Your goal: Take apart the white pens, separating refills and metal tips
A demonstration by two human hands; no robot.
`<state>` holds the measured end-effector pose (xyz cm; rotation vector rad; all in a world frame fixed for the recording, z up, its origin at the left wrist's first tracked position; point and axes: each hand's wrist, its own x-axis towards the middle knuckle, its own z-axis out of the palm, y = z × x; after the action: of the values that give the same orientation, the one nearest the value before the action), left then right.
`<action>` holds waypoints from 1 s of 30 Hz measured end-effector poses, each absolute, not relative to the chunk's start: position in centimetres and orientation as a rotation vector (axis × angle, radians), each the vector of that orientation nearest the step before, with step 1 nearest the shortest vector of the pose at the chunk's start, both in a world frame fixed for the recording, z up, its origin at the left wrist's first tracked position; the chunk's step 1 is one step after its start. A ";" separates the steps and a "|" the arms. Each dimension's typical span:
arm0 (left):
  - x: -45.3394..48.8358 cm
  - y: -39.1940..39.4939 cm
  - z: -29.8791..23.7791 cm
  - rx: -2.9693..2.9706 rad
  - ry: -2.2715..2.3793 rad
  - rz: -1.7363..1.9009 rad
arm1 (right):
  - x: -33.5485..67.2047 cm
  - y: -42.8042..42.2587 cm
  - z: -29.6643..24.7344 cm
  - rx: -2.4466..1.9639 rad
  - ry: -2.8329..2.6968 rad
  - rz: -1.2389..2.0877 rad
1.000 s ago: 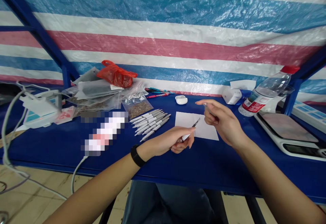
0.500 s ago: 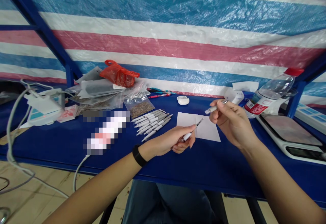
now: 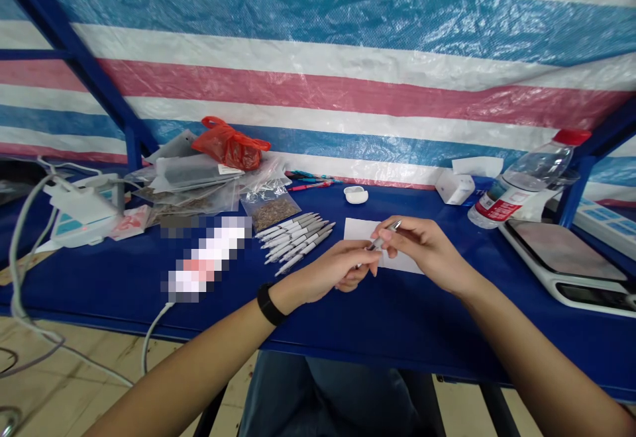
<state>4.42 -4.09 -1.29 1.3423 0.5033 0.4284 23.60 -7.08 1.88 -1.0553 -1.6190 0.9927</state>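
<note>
My left hand (image 3: 338, 266) grips a white pen barrel, mostly hidden by the fingers. My right hand (image 3: 422, 248) pinches a slim silver-and-white pen part (image 3: 385, 234) between thumb and fingers. The two hands meet with their fingertips close together, and the held pieces touch or nearly touch, though fingers hide the exact contact. Both hands hover over a white paper sheet (image 3: 358, 229) on the blue table (image 3: 397, 318). To the left of my left hand lies a neat row of several white pens (image 3: 294, 243).
Behind the pens are a bag of brown granules (image 3: 271, 213), clear plastic bags and a red plastic bag (image 3: 231, 146). A water bottle (image 3: 521, 185), tissue box (image 3: 454, 187) and digital scale (image 3: 561, 258) stand to the right. Cables trail off the left table edge.
My right hand has moved left and down from near the water bottle, bringing its pen part to the pen in my left hand. My left hand has barely moved.
</note>
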 end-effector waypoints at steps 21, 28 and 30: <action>5.2 -4.9 -2.1 2.556 1.171 0.639 | 22.8 -6.9 0.8 -1.240 -1.541 0.754; 5.0 -4.5 -2.3 2.588 1.183 0.638 | 23.8 -6.0 0.7 -1.213 -1.623 0.781; 5.2 -4.5 -2.2 2.695 1.201 0.628 | 24.1 -6.2 1.0 -1.309 -1.663 0.603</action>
<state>5.19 -4.47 -2.20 2.6949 1.2008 0.6279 24.14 -6.22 1.02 -1.3086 -1.6632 0.6027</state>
